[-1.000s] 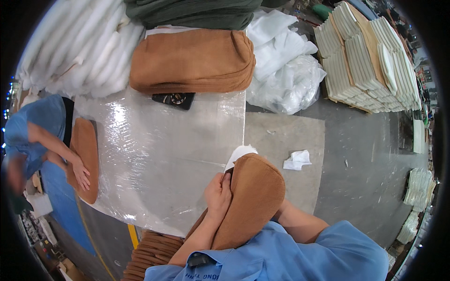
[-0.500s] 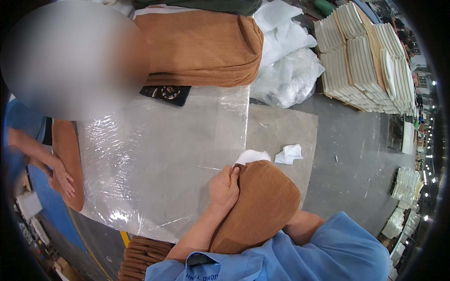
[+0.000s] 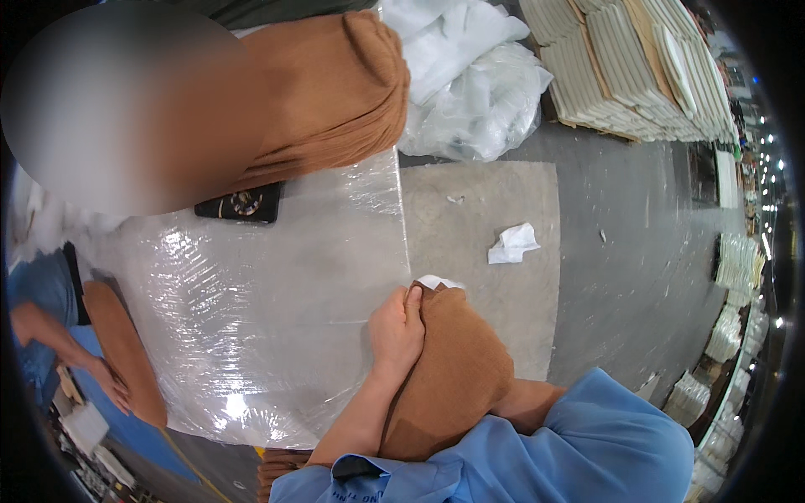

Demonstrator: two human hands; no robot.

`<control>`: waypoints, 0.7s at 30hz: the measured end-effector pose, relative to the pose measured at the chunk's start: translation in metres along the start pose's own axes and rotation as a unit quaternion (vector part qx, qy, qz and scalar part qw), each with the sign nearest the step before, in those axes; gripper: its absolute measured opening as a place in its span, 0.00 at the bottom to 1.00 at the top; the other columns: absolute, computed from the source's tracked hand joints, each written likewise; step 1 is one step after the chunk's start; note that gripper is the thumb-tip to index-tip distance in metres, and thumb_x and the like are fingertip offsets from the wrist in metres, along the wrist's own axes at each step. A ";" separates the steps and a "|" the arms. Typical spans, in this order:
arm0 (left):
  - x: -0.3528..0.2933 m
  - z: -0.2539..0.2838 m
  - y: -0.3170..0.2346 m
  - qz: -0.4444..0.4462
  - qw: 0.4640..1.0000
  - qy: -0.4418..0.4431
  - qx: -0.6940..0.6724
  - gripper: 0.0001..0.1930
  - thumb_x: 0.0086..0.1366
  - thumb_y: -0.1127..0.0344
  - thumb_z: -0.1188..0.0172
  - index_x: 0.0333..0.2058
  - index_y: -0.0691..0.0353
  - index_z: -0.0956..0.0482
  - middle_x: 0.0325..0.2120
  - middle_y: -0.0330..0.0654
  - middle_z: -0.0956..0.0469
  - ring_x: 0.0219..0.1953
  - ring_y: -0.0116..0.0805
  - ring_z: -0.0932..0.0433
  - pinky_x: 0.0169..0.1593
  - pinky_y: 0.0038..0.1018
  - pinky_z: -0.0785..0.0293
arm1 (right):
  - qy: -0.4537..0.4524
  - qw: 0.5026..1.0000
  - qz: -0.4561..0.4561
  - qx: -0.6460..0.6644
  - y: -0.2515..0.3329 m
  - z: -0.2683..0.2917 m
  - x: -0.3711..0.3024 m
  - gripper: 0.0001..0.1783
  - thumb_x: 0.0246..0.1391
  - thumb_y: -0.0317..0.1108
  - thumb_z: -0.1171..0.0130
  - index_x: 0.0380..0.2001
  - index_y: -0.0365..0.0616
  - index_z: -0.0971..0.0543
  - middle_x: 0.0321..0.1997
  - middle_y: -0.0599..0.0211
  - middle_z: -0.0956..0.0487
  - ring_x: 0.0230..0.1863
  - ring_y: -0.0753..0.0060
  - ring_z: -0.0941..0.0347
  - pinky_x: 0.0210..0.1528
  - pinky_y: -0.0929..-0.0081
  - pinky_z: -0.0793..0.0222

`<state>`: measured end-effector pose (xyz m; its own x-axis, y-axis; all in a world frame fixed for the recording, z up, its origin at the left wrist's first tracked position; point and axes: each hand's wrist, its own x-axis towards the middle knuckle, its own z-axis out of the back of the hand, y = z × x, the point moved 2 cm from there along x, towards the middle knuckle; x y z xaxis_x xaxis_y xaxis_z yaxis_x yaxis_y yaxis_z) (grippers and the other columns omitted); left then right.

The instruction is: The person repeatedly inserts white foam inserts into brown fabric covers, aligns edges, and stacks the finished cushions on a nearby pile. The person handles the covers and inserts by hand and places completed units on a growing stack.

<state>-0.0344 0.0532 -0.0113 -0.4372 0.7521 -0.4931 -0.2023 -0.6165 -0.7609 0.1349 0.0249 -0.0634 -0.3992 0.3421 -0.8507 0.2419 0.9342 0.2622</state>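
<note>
The left hand (image 3: pixel 396 329) grips the top edge of a brown cloth cover (image 3: pixel 453 369), thumb and fingers pressed onto it, over the near edge of the plastic-wrapped table (image 3: pixel 251 310). The right hand is hidden inside the cover; I cannot tell its state. Further off lie a crumpled white paper (image 3: pixel 512 243), a black pouch (image 3: pixel 239 204) and a brown cushion (image 3: pixel 327 92).

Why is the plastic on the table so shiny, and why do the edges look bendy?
Head view: overhead lights glare white off the clear plastic sheet; the fisheye lens bends the stacked cream boards and blackens the corners; a blurred patch covers the upper left.
</note>
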 end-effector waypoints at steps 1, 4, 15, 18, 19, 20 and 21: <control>0.000 -0.002 0.000 0.000 1.000 0.001 -0.001 0.21 0.78 0.55 0.48 0.30 0.66 0.27 0.25 0.60 0.24 0.29 0.63 0.24 0.34 0.47 0.31 | -0.004 1.000 0.008 0.003 0.001 0.003 0.000 0.24 0.74 0.52 0.48 0.57 0.43 0.23 0.50 0.69 0.20 0.50 0.76 0.25 0.54 0.72 0.27; -0.002 -0.006 0.009 -0.035 0.999 -0.005 -0.011 0.21 0.78 0.54 0.48 0.31 0.66 0.26 0.25 0.59 0.24 0.29 0.62 0.24 0.34 0.46 0.30 | -0.009 1.000 0.028 0.009 0.001 0.012 -0.005 0.23 0.74 0.51 0.47 0.57 0.43 0.23 0.49 0.69 0.20 0.49 0.76 0.25 0.54 0.73 0.27; -0.007 -0.016 0.012 -0.062 0.997 -0.032 -0.028 0.20 0.78 0.54 0.47 0.34 0.66 0.22 0.25 0.58 0.23 0.26 0.54 0.25 0.33 0.41 0.29 | -0.019 0.998 0.050 0.027 -0.006 0.032 -0.007 0.22 0.74 0.50 0.47 0.55 0.43 0.22 0.47 0.70 0.20 0.47 0.77 0.25 0.51 0.73 0.27; -0.003 -0.015 0.009 -0.047 0.999 -0.017 -0.012 0.21 0.78 0.54 0.47 0.32 0.66 0.23 0.24 0.58 0.24 0.25 0.54 0.26 0.33 0.41 0.30 | -0.030 0.998 0.048 0.026 -0.009 0.033 -0.008 0.22 0.74 0.50 0.47 0.55 0.43 0.22 0.46 0.70 0.20 0.47 0.77 0.25 0.51 0.73 0.27; 0.000 -0.017 0.010 -0.047 0.999 -0.015 -0.017 0.21 0.78 0.54 0.47 0.32 0.67 0.24 0.24 0.58 0.24 0.25 0.54 0.27 0.33 0.41 0.30 | -0.035 0.998 0.044 0.024 -0.010 0.034 -0.009 0.22 0.74 0.50 0.47 0.54 0.43 0.22 0.46 0.70 0.20 0.46 0.77 0.25 0.51 0.73 0.27; 0.003 -0.018 0.010 -0.047 0.999 -0.012 -0.023 0.21 0.78 0.54 0.47 0.31 0.67 0.24 0.24 0.58 0.25 0.25 0.54 0.27 0.33 0.41 0.30 | -0.040 0.998 0.042 0.022 -0.011 0.034 -0.010 0.22 0.74 0.50 0.47 0.54 0.43 0.22 0.46 0.70 0.20 0.46 0.77 0.25 0.51 0.73 0.27; 0.005 -0.019 0.009 -0.047 0.999 -0.004 -0.014 0.21 0.78 0.54 0.46 0.30 0.67 0.25 0.24 0.58 0.25 0.25 0.54 0.27 0.33 0.41 0.30 | -0.043 0.998 0.042 0.020 -0.011 0.035 -0.009 0.21 0.74 0.50 0.47 0.54 0.43 0.21 0.46 0.70 0.20 0.46 0.77 0.25 0.50 0.73 0.27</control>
<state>-0.0219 0.0564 -0.0285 -0.4246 0.8048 -0.4147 -0.2194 -0.5359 -0.8153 0.1667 0.0083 -0.0746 -0.2984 0.4080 -0.8629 0.3067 0.8971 0.3181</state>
